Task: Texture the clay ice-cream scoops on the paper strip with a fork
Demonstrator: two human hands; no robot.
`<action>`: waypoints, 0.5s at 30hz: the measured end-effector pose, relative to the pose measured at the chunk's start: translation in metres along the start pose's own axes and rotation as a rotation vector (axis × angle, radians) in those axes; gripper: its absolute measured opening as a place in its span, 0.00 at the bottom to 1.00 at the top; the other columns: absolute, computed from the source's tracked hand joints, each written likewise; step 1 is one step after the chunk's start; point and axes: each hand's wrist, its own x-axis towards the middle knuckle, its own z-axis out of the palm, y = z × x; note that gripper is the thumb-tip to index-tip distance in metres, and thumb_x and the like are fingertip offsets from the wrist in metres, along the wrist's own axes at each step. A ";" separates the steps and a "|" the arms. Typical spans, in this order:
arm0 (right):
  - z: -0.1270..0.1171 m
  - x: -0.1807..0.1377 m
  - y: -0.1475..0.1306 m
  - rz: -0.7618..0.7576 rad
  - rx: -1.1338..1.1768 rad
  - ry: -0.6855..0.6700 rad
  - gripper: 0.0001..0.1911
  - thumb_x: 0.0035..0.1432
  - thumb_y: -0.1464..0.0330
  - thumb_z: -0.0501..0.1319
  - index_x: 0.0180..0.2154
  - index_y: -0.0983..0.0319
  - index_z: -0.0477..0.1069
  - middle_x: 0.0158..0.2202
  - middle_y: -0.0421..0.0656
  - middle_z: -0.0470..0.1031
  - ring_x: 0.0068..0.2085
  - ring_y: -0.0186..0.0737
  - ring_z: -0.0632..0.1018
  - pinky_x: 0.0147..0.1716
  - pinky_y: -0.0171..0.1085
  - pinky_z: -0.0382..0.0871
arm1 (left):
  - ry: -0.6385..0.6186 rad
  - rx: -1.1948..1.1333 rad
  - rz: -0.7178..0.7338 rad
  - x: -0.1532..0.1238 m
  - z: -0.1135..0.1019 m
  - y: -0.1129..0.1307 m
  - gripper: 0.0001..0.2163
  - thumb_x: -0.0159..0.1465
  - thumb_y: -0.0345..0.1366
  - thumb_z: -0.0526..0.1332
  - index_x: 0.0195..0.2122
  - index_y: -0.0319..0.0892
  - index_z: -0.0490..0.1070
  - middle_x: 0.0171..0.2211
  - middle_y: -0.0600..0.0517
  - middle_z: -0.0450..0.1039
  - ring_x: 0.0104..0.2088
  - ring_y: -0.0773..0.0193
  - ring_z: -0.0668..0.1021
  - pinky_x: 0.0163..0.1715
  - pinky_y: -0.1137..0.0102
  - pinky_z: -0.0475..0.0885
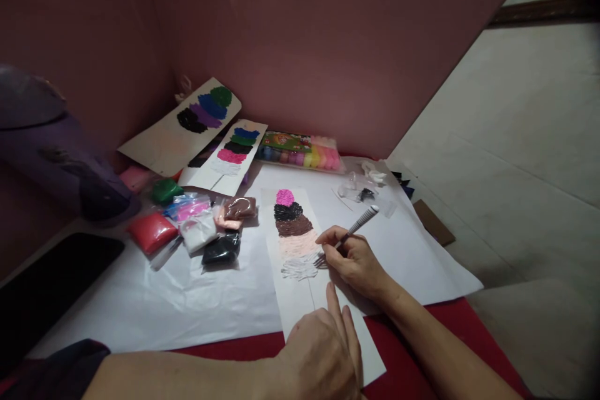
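My right hand is closed around a small fork, its tines touching the white clay at the bottom of a stacked clay picture. That picture sits on a white paper strip with pink, black, brown, peach and white bands. My left hand rests on the strip's lower end, pinning it with a couple of fingers stretched out and the rest curled.
Bags of coloured clay lie to the left on a large white sheet. Two finished strips lean at the pink wall. A clay pack, plastic wrappers and a dark phone lie around.
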 end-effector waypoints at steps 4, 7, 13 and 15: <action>-0.004 0.003 0.000 -0.010 -0.016 0.008 0.08 0.56 0.73 0.53 0.33 0.63 0.70 0.20 0.34 0.60 0.21 0.29 0.61 0.21 0.31 0.57 | 0.050 0.019 0.028 -0.004 -0.011 -0.009 0.26 0.70 0.43 0.41 0.56 0.29 0.66 0.51 0.25 0.66 0.16 0.66 0.71 0.11 0.69 0.53; -0.005 0.005 0.001 -0.017 -0.027 0.015 0.07 0.56 0.74 0.53 0.33 0.63 0.70 0.20 0.33 0.60 0.20 0.29 0.60 0.20 0.30 0.56 | 0.032 0.026 0.043 -0.004 -0.015 -0.012 0.24 0.70 0.41 0.43 0.56 0.28 0.66 0.51 0.25 0.66 0.16 0.65 0.71 0.11 0.69 0.52; -0.009 0.007 0.003 -0.023 -0.049 0.048 0.08 0.55 0.75 0.53 0.33 0.63 0.70 0.19 0.33 0.58 0.20 0.29 0.59 0.19 0.31 0.54 | 0.016 0.036 0.047 -0.003 -0.015 -0.012 0.21 0.70 0.37 0.46 0.56 0.28 0.66 0.51 0.26 0.66 0.17 0.65 0.72 0.12 0.70 0.51; -0.010 0.006 0.005 -0.023 -0.039 0.080 0.07 0.54 0.74 0.53 0.32 0.63 0.70 0.18 0.33 0.57 0.19 0.29 0.58 0.19 0.31 0.53 | 0.040 0.026 0.046 -0.003 -0.013 -0.012 0.24 0.70 0.41 0.42 0.54 0.27 0.67 0.51 0.24 0.66 0.17 0.65 0.72 0.12 0.70 0.52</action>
